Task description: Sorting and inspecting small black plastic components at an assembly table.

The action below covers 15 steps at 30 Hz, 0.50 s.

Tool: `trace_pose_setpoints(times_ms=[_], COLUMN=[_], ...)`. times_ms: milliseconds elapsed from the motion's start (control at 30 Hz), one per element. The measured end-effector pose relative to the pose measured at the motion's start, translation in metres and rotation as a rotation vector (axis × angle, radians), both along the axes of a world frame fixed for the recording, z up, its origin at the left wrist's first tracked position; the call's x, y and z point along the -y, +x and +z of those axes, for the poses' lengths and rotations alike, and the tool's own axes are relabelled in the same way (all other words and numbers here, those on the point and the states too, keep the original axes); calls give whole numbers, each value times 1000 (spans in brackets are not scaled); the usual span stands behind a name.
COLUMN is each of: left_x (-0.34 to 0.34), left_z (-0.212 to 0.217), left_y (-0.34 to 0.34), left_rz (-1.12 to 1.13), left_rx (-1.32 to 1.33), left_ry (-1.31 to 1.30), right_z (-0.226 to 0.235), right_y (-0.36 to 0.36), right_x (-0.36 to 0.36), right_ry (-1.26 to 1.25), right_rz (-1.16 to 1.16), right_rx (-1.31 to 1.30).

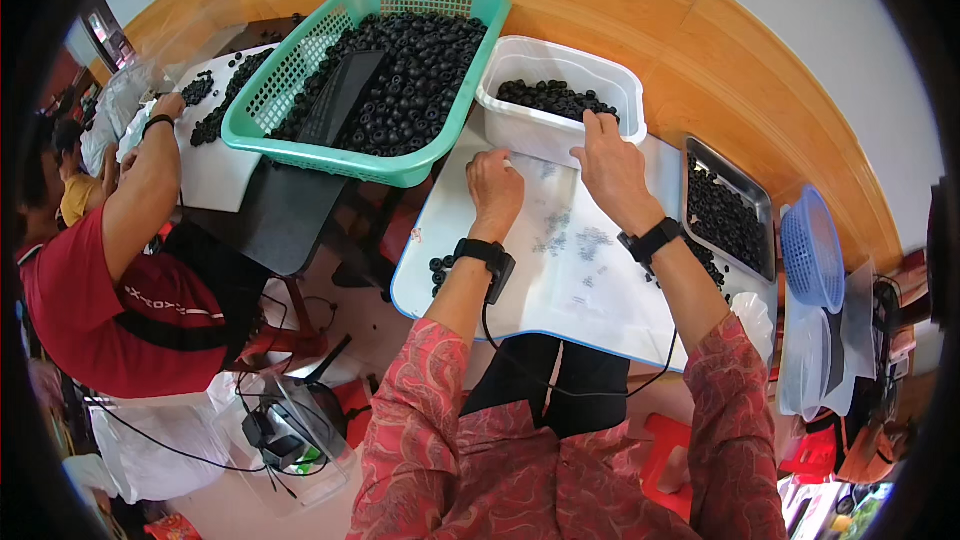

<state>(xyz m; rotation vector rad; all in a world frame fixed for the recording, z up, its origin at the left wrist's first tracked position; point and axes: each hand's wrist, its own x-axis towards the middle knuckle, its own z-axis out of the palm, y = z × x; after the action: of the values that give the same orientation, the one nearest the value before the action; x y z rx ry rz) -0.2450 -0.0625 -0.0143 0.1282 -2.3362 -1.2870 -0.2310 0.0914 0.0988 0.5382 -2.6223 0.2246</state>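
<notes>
My left hand (495, 190) is closed in a fist above the white work board (530, 295), just in front of a white plastic bin (530, 130). A small pale bit shows at its fingers, too small to name. My right hand (612, 168) grips the near wall of the bin, fingers over the rim and thumb outside. Small black ring-shaped parts (555, 98) lie inside the bin. A few more black rings (437, 275) sit at the board's left edge, by my left wrist. Dark smudges mark the middle of the board.
A large green basket (250, 120) full of black rings stands at the far left. At right are a metal tray (768, 230) of small black parts and a blue basket (812, 250). A co-worker in a red shirt (140, 320) sits left. Cables hang from my wristbands.
</notes>
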Motion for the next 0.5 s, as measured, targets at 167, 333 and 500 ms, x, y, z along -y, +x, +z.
trace_pose_setpoints(times_ms=[167, 333, 500], left_x=[15, 20, 15], left_z=[-7, -17, -19], left_y=[-10, -27, -41], left_rz=[198, 154, -54], left_rx=[54, -32, 63], left_ry=[5, -156, -243], right_z=[-7, -2, 2], right_y=[-27, -40, -44], right_x=[-3, -3, -2], right_ry=[280, 285, 298], right_rz=[-32, 4, -1], right_rx=[-119, -238, -263])
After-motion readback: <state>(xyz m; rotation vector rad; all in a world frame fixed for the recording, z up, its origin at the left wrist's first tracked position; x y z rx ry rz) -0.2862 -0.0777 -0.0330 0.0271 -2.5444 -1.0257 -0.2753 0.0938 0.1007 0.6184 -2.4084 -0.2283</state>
